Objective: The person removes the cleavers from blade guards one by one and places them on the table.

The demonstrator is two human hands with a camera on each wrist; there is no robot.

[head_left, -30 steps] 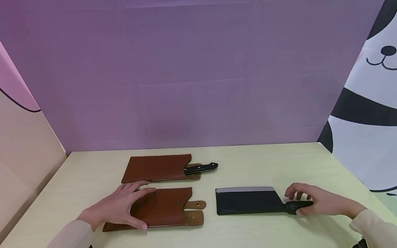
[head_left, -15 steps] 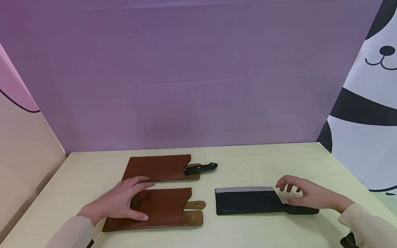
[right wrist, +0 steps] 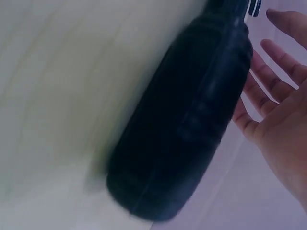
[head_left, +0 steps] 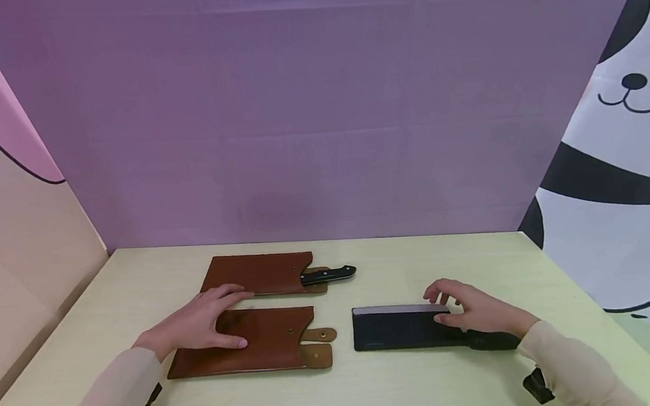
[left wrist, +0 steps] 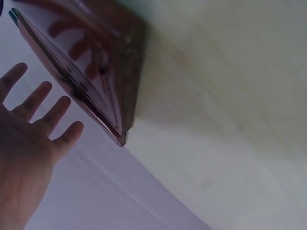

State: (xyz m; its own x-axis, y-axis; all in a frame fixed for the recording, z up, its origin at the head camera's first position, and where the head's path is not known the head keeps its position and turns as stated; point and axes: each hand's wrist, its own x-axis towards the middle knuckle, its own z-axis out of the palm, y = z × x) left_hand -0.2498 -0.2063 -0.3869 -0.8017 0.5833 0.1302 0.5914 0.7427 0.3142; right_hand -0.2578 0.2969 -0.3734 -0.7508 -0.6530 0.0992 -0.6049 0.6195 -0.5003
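In the head view, a black cleaver (head_left: 400,330) with a pale strip along its far edge lies flat, its handle (head_left: 490,340) pointing right. My right hand (head_left: 479,309) is above the cleaver where blade and handle join, fingers loosely bent and holding nothing. The right wrist view shows that handle (right wrist: 182,120) large, with the fingers beyond it. A brown leather knife sheath (head_left: 273,343) with two tan tabs lies front left. My left hand (head_left: 196,324) hovers over its left part, fingers spread; the left wrist view shows these fingers (left wrist: 53,115) apart from the sheath.
Behind the front sheath lies a second brown sheath (head_left: 261,273), from which a black riveted knife handle (head_left: 331,275) sticks out to the right. Everything rests on a pale wooden table (head_left: 342,395). A purple backdrop (head_left: 317,113) rises along the table's far edge.
My right hand has let go of the cleaver's handle and moved left and up, over the blade's end. My left hand has shifted slightly, its thumb lifting from the sheath's near edge.
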